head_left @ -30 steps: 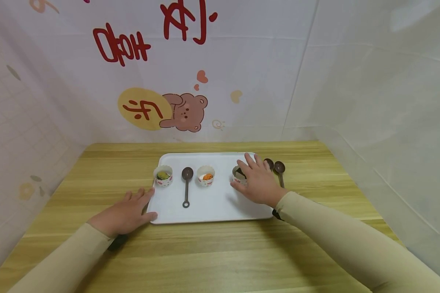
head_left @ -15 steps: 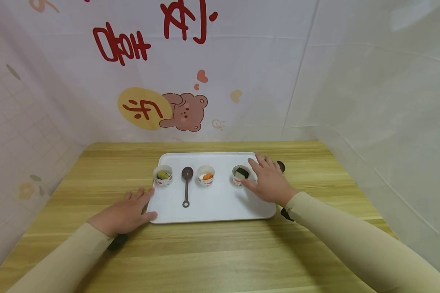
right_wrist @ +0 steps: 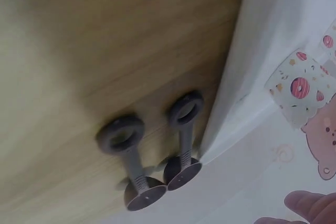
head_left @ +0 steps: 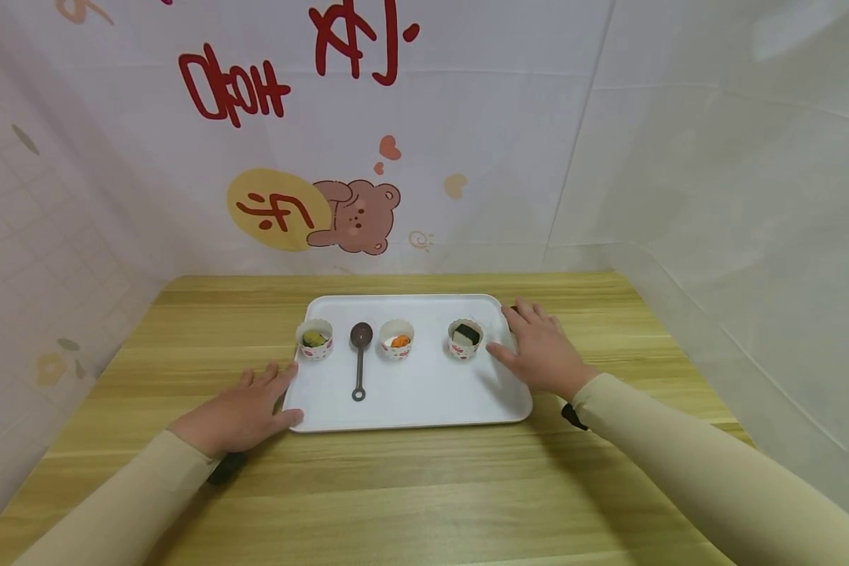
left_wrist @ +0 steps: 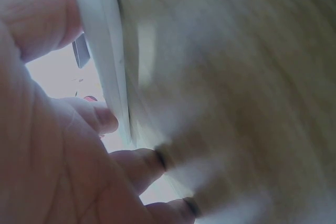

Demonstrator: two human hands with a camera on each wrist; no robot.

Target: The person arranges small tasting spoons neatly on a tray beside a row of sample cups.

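Note:
A white tray (head_left: 424,405) lies on the table in the head view. My left hand (head_left: 237,413) touches its left edge, thumb on the rim and fingers spread. My right hand (head_left: 546,354) hovers with extended fingers over the tray's right edge, holding nothing. Nearest to it is a patterned paper cup (head_left: 464,353) with a white and dark green piece inside. Another paper cup (head_left: 398,355) has something orange in it, and a third paper cup (head_left: 317,354) something green. Between these two lies a brown measuring spoon (head_left: 359,365).
Beside the tray's right edge, two more measuring spoons, one nearer the tray (right_wrist: 185,140) and one farther out (right_wrist: 134,166), lie on the wooden table (head_left: 410,487); the right hand mostly hides them in the head view. A printed cloth backdrop (head_left: 467,118) stands behind.
My right hand has moved right, from over the right paper cup to the tray's right edge, uncovering the cup and hiding the two spoons outside. The left hand has stayed still.

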